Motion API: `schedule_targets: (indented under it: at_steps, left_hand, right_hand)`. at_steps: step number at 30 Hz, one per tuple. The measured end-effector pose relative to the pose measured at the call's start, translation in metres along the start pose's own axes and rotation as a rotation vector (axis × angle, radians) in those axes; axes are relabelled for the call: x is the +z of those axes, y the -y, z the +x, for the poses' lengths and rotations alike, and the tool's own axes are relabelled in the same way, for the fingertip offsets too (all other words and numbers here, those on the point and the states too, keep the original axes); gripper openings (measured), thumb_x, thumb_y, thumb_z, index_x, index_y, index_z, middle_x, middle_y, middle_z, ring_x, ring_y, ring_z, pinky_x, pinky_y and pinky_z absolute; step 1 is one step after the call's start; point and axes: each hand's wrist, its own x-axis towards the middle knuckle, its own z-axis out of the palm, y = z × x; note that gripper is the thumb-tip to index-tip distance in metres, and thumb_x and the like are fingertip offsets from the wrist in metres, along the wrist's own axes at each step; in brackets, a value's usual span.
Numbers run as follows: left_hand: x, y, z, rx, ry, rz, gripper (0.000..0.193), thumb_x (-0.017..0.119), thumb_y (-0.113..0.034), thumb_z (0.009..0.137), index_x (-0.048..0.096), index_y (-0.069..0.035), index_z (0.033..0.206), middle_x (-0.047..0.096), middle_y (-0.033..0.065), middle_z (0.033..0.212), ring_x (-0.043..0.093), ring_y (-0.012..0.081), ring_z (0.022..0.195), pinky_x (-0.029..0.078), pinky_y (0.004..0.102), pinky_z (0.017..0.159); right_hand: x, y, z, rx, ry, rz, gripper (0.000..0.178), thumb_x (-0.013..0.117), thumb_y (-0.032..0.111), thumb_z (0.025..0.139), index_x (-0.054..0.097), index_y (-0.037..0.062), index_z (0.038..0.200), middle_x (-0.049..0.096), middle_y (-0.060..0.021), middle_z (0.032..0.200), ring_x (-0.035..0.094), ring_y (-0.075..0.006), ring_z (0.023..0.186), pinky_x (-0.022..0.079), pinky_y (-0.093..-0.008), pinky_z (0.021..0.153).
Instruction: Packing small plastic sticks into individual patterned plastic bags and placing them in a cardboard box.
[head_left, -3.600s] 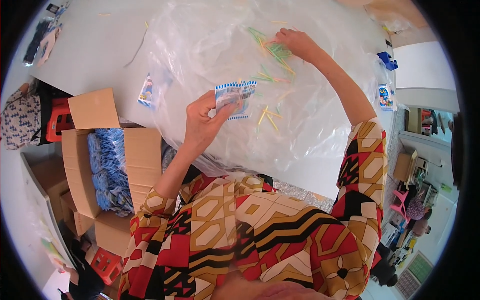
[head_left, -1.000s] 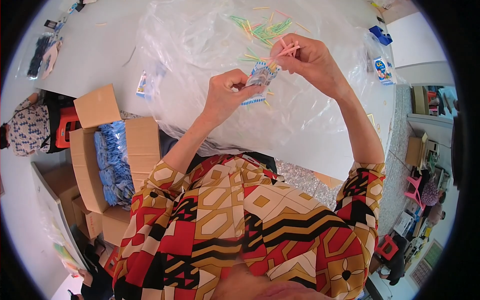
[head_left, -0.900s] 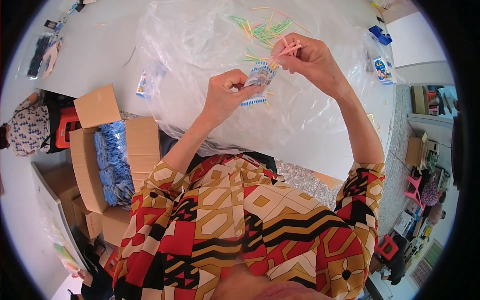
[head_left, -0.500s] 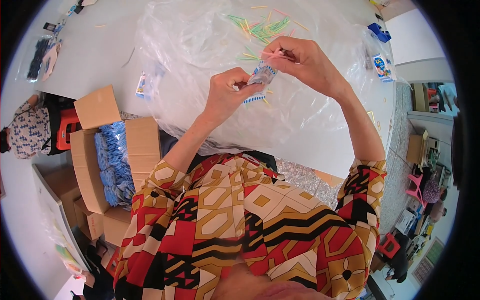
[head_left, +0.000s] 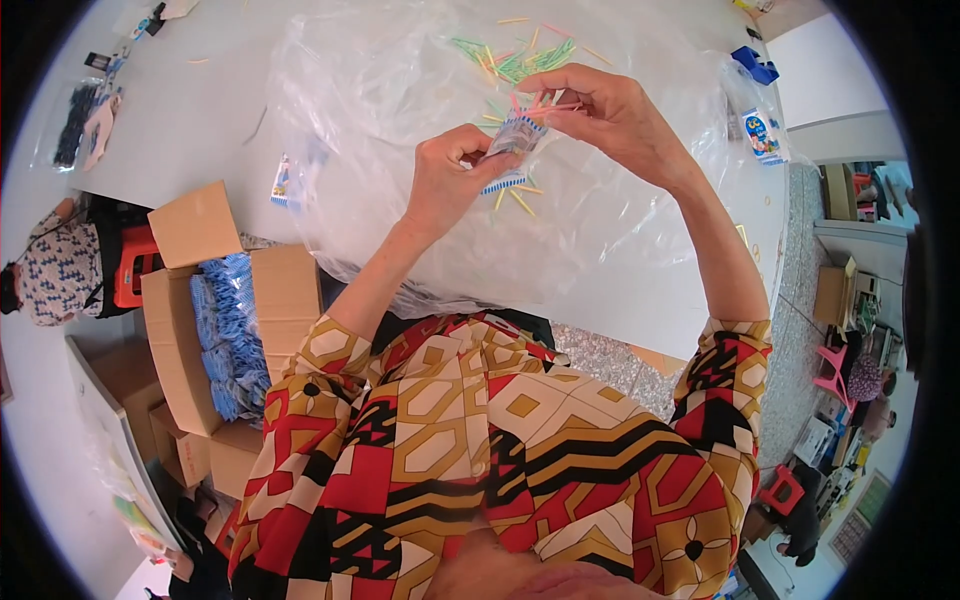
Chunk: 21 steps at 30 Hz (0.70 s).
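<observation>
Over the table, my left hand (head_left: pixel 445 180) pinches a small clear packet (head_left: pixel 514 138) with blue-striped ends, thumb on its near side. At the packet's upper end, the fingers of my right hand (head_left: pixel 620 122) are closed on thin pink sticks (head_left: pixel 562 107). The sticks' tips meet the packet's edge; whether they are inside, I cannot tell. Just beyond lies a loose pile of thin green, yellow and pink sticks (head_left: pixel 512 62). A few yellow sticks (head_left: pixel 520 200) lie below the packet, on the clear plastic sheet (head_left: pixel 350 110).
An open cardboard box (head_left: pixel 285 300) full of blue packets (head_left: pixel 228 340) stands at my left. Another printed packet (head_left: pixel 760 135) and a blue tape dispenser (head_left: pixel 755 65) lie at the table's right edge. A person (head_left: pixel 70 260) sits at far left beside a red stool (head_left: pixel 135 265).
My right hand has lifted slightly and its fingers have spread a little round the pink sticks. The packet has shifted slightly to the left with my left hand.
</observation>
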Motion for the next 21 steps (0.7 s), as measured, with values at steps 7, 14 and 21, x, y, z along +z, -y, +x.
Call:
schedule_targets:
  at_steps: [7,14,21]
  left_hand:
    - [-0.002,0.001,0.003,0.017,0.013,-0.013,0.015,0.076,-0.009,0.072,0.066,0.002,0.073,0.06,0.0038,0.064,0.051,0.0075,0.056,0.04,0.0228,0.051]
    - [-0.003,0.0,0.003,0.118,-0.019,0.037,0.01,0.074,-0.003,0.072,0.067,0.002,0.078,0.061,0.0063,0.069,0.053,0.01,0.055,0.043,0.0238,0.052]
    - [-0.004,0.0,0.002,0.17,-0.019,0.088,0.011,0.074,-0.003,0.071,0.066,0.003,0.076,0.061,0.0075,0.069,0.053,0.0126,0.054,0.043,0.0252,0.051]
  right_hand:
    - [-0.008,0.001,0.0,0.021,-0.026,0.028,0.022,0.057,0.004,0.089,0.061,0.0028,0.111,0.063,-0.001,0.093,0.057,-0.007,0.084,0.047,-0.0221,0.076]
    - [-0.007,0.021,0.009,-0.142,0.023,-0.334,0.01,0.061,0.003,0.084,0.061,0.0016,0.094,0.062,-0.0065,0.086,0.06,-0.0147,0.075,0.048,-0.0265,0.068]
    - [0.012,0.019,0.015,-0.358,0.064,-0.638,0.017,0.059,0.0,0.082,0.06,0.0025,0.098,0.061,-0.0095,0.087,0.06,-0.0234,0.075,0.048,-0.0328,0.066]
